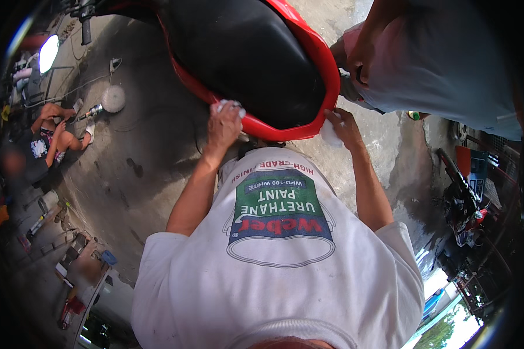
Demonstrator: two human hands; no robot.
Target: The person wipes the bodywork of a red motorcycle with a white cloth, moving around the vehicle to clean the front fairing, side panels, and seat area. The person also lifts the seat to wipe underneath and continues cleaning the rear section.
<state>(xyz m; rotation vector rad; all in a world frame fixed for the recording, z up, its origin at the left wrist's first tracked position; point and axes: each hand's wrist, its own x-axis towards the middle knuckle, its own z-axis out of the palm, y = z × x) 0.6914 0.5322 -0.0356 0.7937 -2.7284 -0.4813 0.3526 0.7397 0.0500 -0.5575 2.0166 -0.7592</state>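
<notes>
In front of me stands a motorcycle or scooter with a black seat (249,56) and glossy red rear body panels (268,129). My left hand (225,124) presses a white wad (241,111), cloth or cotton-like, onto the red side panel left of the seat. At the rear right corner of the red panel is my right hand (344,128). Its fingers hold a second white wad (330,133), which hangs below the panel's edge. The fingertips of both hands are partly hidden. Below the seat's tail, my white printed shirt (284,279) fills the lower view.
Close by on the right stands a person in a light shirt (441,74). On the left a seated person (48,135) holds a power tool (89,112) by a round white pad (113,99). A cable (70,95) crosses the concrete floor (113,183). Another motorcycle (463,205) stands far right.
</notes>
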